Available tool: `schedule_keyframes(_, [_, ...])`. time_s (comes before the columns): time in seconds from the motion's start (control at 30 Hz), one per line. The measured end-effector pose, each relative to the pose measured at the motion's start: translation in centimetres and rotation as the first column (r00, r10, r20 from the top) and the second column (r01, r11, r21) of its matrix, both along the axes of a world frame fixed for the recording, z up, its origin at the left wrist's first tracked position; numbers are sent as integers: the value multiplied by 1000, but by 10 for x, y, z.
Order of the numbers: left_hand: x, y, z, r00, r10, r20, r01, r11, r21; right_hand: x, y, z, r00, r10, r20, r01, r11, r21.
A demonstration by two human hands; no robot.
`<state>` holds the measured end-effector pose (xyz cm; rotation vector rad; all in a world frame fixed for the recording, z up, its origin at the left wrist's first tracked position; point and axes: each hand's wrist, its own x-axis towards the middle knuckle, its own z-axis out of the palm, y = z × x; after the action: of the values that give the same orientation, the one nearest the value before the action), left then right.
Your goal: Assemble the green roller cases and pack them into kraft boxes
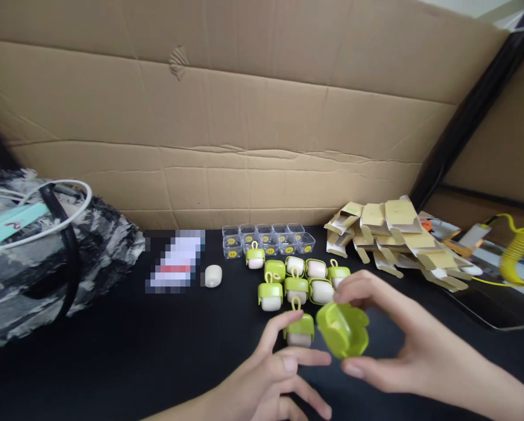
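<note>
My right hand (402,345) pinches a lime-green silicone cover (343,330) between thumb and fingers, just above the black table (125,351). My left hand (270,377) hovers beside it with fingers spread and nothing in them, its fingertips close to the cover and to a green-capped cream case (299,330). Behind lies a cluster of several more green-and-cream cases (299,279). A bare cream case (213,275) sits alone to the left.
A row of small clear plastic boxes (268,238) lines the back against a cardboard wall (244,117). A pile of folded tan cartons (393,237) lies at the right, a yellow coiled cable (518,245) beyond it. A patterned bag (47,257) with a white cable is at left.
</note>
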<state>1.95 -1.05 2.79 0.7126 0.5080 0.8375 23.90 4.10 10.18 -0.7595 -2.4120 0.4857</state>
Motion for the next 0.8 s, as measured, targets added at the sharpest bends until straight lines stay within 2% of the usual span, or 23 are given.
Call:
schedule_keyframes(0.13, [-1, -1, 4, 997, -47, 64, 45, 999, 29, -32, -3, -2, 997, 61, 35, -52, 974, -220])
schedule_keyframes(0.23, [-1, 1, -3, 996, -44, 73, 45, 999, -11, -40, 0, 5, 982, 154, 108, -120, 955, -271])
schedule_keyframes(0.33, [0, 5, -12, 990, -92, 103, 91, 996, 22, -51, 15, 17, 980, 163, 111, -141, 972, -186])
schedule_keyframes(0.4, [1, 7, -16, 987, -114, 110, 105, 991, 87, -70, 33, 22, 977, 197, 87, -194, 980, -42])
schedule_keyframes(0.43, [1, 8, -18, 989, -100, 104, 89, 990, 108, -83, 42, 23, 963, 245, 113, -253, 965, 62])
schedule_keyframes(0.47, [2, 8, -20, 992, -74, 102, 62, 991, 121, -98, 52, 23, 932, 293, 213, -333, 924, 189])
schedule_keyframes(0.5, [2, 9, -22, 994, -38, 100, 25, 991, 128, -114, 61, 21, 901, 338, 271, -399, 891, 216])
schedule_keyframes(0.63, [3, 12, -30, 993, 50, 110, -64, 990, 124, -175, 88, 10, 768, 465, 441, -586, 788, 189])
schedule_keyframes(0.7, [4, 15, -32, 993, 32, 111, -43, 994, 105, -193, 95, 4, 738, 473, 482, -605, 780, 162])
schedule_keyframes(0.8, [5, 17, -30, 987, -45, 152, 30, 994, 100, -199, 97, 1, 758, 462, 460, -580, 801, 151])
